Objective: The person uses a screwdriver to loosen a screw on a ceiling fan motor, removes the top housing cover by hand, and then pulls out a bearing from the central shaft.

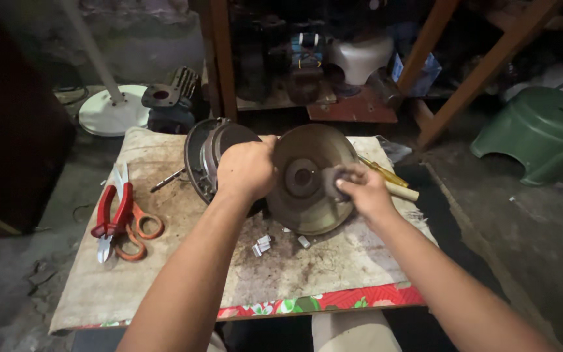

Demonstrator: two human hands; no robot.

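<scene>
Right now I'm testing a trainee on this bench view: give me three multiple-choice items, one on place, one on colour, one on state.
1. Where do the pliers lie?
A. left side of the table
B. on the floor
C. on the green stool

2. What colour are the scissors' handles?
A. blue
B. orange
C. white

3. How is the round metal cover held?
A. flat on the table
B. hanging from a hook
C. tilted up on edge

Answers: 1 A, they lie left of both hands. 2 B, orange loops show. 3 C, the left hand props it while the right hand presses a small grey piece on it.
</scene>
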